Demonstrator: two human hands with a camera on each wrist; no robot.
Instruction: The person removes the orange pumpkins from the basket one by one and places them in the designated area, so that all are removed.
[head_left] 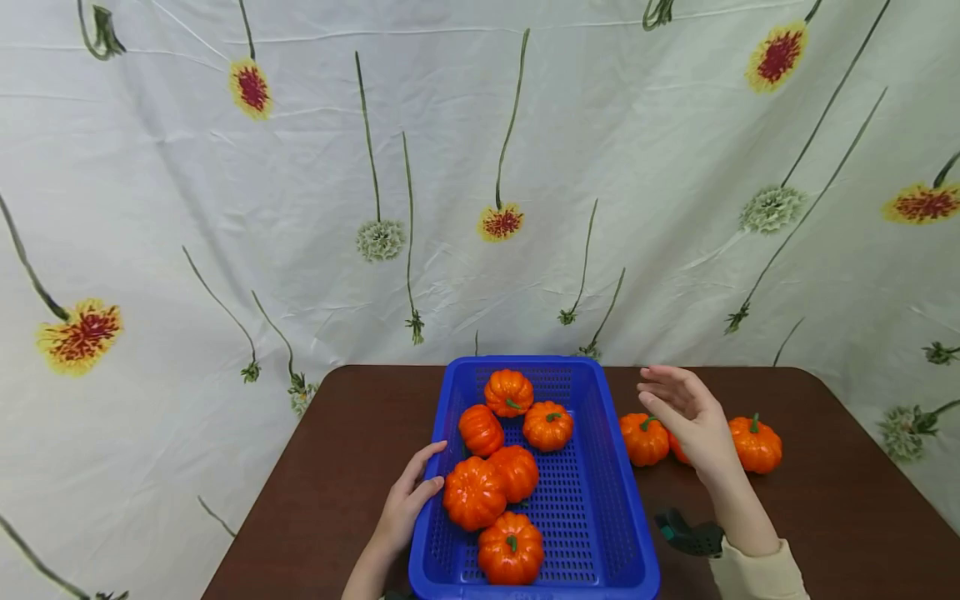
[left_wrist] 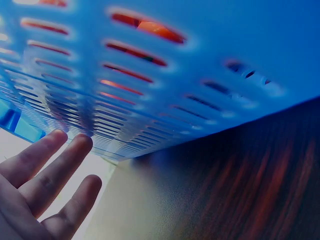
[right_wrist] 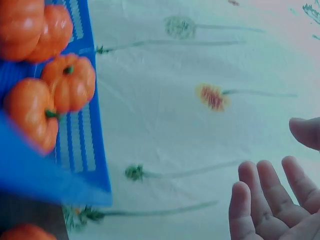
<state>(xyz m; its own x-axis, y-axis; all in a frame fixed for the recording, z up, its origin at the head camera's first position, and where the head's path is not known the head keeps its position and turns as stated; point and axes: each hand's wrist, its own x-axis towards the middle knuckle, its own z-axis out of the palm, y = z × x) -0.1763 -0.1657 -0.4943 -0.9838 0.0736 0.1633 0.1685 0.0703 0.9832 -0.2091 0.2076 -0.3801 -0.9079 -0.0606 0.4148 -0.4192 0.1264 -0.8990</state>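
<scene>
A blue plastic basket [head_left: 626,500] with slotted walls stands on the table, holding several small orange pumpkins [head_left: 512,548]. My left hand [head_left: 405,507] rests at the basket's left rim. In the left wrist view, that hand's fingers [left_wrist: 60,172] are extended and loosely spread beside the slotted wall. To the right of the basket, my right hand [head_left: 696,423] is raised above loose pumpkins on the table, holding nothing. One loose pumpkin [head_left: 643,440] sits near the basket's right wall, another [head_left: 756,444] farther right, and a third is mostly hidden behind the hand. The right wrist view shows relaxed fingers [right_wrist: 267,195].
The dark brown table [head_left: 330,467] has its back edge against a white cloth [head_left: 450,292] printed with flowers. A black band [head_left: 688,533] is around the right wrist. The basket's raised rim separates its pumpkins from those on the table.
</scene>
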